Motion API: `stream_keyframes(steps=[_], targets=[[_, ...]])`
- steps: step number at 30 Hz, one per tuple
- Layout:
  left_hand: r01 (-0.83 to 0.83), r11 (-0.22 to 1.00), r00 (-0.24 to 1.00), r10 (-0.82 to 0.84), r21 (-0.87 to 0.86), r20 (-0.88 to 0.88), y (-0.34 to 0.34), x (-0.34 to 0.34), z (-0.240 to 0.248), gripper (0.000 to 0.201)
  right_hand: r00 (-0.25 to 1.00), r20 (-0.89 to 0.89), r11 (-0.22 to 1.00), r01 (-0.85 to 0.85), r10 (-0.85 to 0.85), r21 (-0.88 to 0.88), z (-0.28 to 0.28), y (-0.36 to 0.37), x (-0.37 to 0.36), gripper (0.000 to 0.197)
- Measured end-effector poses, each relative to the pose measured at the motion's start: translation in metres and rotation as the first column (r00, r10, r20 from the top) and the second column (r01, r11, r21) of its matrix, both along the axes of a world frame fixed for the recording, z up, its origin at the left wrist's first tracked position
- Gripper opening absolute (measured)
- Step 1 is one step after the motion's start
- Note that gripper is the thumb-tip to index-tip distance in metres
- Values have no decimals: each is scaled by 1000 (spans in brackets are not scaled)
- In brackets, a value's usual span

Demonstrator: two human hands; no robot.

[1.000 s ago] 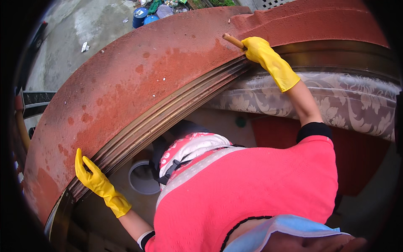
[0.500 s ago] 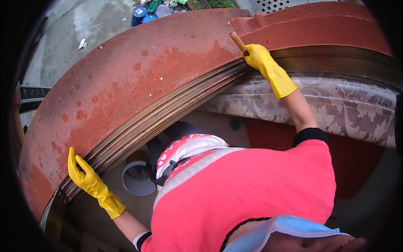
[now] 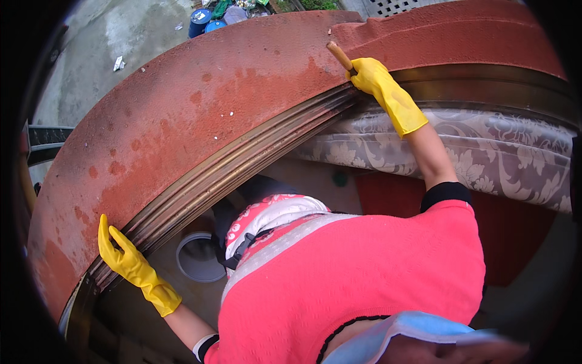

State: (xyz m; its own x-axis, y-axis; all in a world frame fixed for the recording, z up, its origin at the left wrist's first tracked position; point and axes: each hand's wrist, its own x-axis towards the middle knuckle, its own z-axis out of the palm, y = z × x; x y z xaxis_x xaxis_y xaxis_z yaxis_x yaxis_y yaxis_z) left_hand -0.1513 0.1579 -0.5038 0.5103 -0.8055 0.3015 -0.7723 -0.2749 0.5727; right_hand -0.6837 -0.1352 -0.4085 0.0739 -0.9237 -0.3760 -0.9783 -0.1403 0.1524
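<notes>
Both my hands wear yellow rubber gloves. My right hand (image 3: 382, 91) is closed around a tool with a wooden handle (image 3: 339, 56), at the upper right end of a grooved brown metal window track (image 3: 224, 173). The handle sticks out up and to the left from the fist; the tool's working end is hidden, so its kind cannot be told. Near the track's lower left end is my left hand (image 3: 126, 258), fingers apart, holding nothing. It seems to rest on the edge between the track and the red outer ledge (image 3: 163, 115), which has damp dark spots.
A patterned grey curtain (image 3: 485, 148) hangs along the right side of the frame. A round white bucket (image 3: 182, 261) stands on the floor below the track. Red material (image 3: 388, 203) lies beneath the curtain. Far below outside, blue barrels (image 3: 199, 23) stand on concrete ground.
My right hand and the wooden-handled tool have shifted slightly up and to the left along the track. My left hand stays nearly in the same place.
</notes>
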Motion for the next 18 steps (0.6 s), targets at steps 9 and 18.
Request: stream_keyframes(steps=[9,18], targets=[[14,1000,1000,-14,25,12,-2,2,0,27,993,90,997,83,-82,-4,-1,-5,-1,23],[26,999,1000,-26,45,9,-4,0,0,28,971,238,981,56,-10,-188,75,26,29,23]])
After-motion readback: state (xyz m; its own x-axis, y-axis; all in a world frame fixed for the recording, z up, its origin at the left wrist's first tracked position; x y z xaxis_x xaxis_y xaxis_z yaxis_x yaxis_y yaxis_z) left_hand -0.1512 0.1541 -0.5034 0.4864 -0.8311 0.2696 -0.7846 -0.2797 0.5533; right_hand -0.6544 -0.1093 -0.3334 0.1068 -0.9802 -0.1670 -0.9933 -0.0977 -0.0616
